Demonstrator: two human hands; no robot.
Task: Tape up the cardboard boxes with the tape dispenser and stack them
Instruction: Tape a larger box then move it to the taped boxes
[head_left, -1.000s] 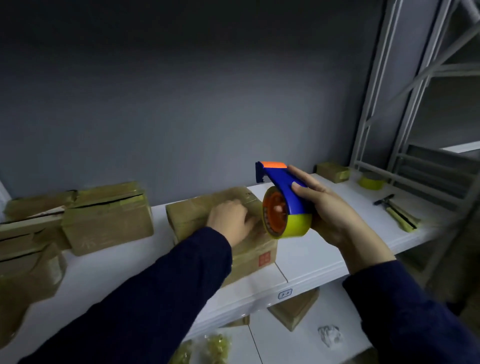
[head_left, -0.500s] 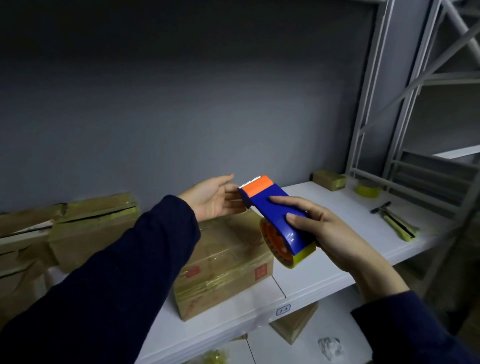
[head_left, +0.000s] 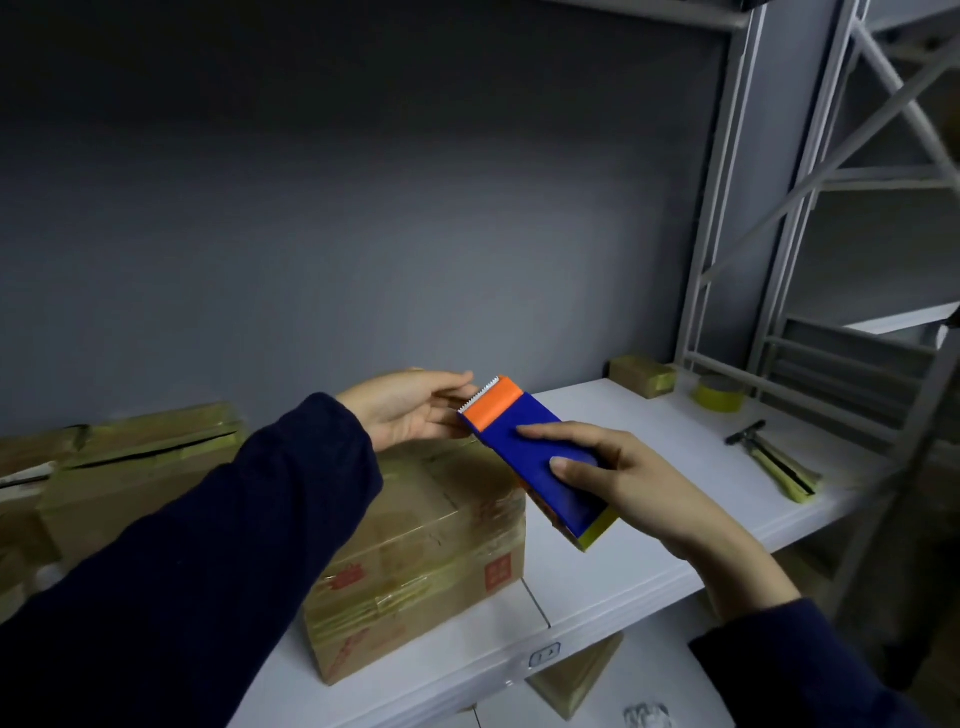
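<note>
At the far left of the white shelf (head_left: 613, 415) sit taped cardboard boxes (head_left: 140, 467), at least two, dim and partly cut off by the frame edge, so the exact count is unclear. Nearer the middle, one cardboard box (head_left: 415, 551) wrapped in clear tape with red printed marks stands at the shelf's front edge, partly hidden by the dark left sleeve (head_left: 208, 571). Above its far side the left hand (head_left: 410, 410) is spread loose, palm turned right, its fingertips (head_left: 465, 379) touching or just beside the toothed cutting end of the tape dispenser (head_left: 535, 457); whether they pinch a tape end cannot be told. The single dispenser, blue with an orange tip and a yellow tape roll showing at its lower end, hangs tilted above the box's right edge. The right hand (head_left: 639, 483) has its grip closed around the dispenser's body, fingers laid across the blue face. Further right on the shelf lie one small taped box (head_left: 641, 375), one roll of yellow tape (head_left: 719, 395) and one hand tool (head_left: 774, 462) with yellowish handles. Under the shelf one more box (head_left: 576, 680) shows.
</note>
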